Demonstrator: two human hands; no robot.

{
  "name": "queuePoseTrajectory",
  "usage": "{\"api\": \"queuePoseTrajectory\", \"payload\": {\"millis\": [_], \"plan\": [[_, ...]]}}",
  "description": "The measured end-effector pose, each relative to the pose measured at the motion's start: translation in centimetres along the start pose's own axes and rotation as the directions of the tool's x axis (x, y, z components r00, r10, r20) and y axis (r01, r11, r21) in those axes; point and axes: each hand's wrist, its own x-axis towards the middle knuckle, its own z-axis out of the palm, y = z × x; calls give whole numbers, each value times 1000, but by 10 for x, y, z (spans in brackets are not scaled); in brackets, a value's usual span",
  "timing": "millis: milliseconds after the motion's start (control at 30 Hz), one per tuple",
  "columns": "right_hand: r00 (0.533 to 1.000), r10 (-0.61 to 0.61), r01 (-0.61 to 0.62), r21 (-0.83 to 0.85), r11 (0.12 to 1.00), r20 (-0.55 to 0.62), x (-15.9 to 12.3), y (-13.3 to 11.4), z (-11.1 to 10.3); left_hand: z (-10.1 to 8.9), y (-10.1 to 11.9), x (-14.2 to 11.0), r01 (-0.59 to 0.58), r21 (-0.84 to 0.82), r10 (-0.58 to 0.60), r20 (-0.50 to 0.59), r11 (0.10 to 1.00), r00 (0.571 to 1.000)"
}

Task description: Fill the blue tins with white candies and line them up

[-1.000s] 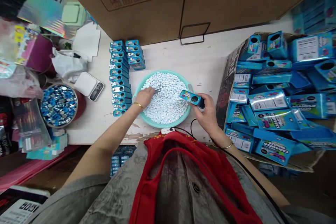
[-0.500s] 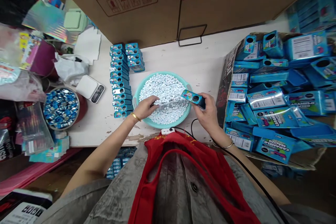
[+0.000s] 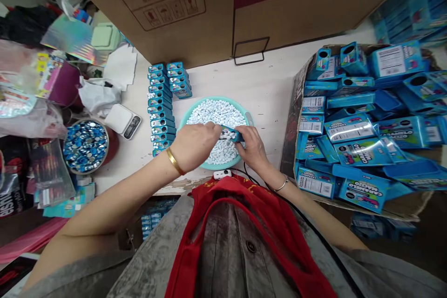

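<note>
Head view: the small blue box [image 3: 230, 133] is over the basin [image 3: 217, 166] of white pellets [image 3: 216, 111], its near end in your right hand's [image 3: 254, 146] grip, fingers closed on it. Your left hand [image 3: 195, 144] meets the other end, its fingers drawn together; you can't see what, if anything, they pinch. White pellets lie at the box's top.

The pale worktop [image 3: 226, 79] under the basin is scuffed, its paint worn near your edge. To the basin's left you have two rows of filled boxes [image 3: 161, 111], one long, one short. A wire stand [image 3: 251, 51] sits against the large cardboard carton [image 3: 216, 32] at the back. On your right, an open carton [image 3: 291, 116] is heaped with loose blue boxes [image 3: 354, 128], some tilted.

Farther left you have a white scale [image 3: 122, 121] beside a red pot [image 3: 112, 145] of shiny blue and silver pieces, then clutter: plastic bags [image 3: 38, 118], a purple container [image 3: 66, 84] and a pale green box [image 3: 104, 36].
</note>
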Motion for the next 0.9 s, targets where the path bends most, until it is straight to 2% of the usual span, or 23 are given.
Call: {"api": "queuePoseTrajectory", "payload": {"millis": [100,167,200,233,300,400,433,500,567,667,733,800,900], "plan": [[1000,15,-14,24,1000,-7,-2,0,2,-11,8,-7,4,3,-4,4,1000,1000],[998,53,-52,40,998,-17,-3,2,2,-3,-3,-10,16,-17,-17,-38,1000,999],[997,80,-79,46,996,-24,-4,3,1,6,-13,-11,35,-34,-37,-63,999,997],[994,108,-106,50,993,-34,-5,4,-1,21,-26,-10,62,-56,-66,-79,997,995],[985,160,-157,56,986,-61,-6,8,-6,60,-52,-7,132,-102,-138,-54,986,989],[970,219,-213,59,975,-106,-7,15,-17,133,-73,8,246,-157,-228,121,957,966],[966,233,-227,59,972,-116,-7,17,-20,155,-72,17,256,-205,-229,150,945,962],[958,255,-250,57,967,-131,-7,21,-25,190,-59,38,253,-326,-222,129,911,967],[949,281,-275,58,960,-144,-6,22,-28,210,-37,62,226,-417,-212,82,880,974],[930,332,-324,72,943,-157,-6,22,-30,219,-14,87,193,-475,-196,44,859,980],[922,350,-342,80,936,-162,-7,22,-30,218,-13,90,177,-501,-189,28,847,982],[921,351,-343,77,936,-168,-8,23,-30,215,-21,81,159,-528,-179,13,834,984],[935,315,-311,53,949,-163,-11,25,-30,200,-39,53,105,-577,-154,-37,810,987]]}}
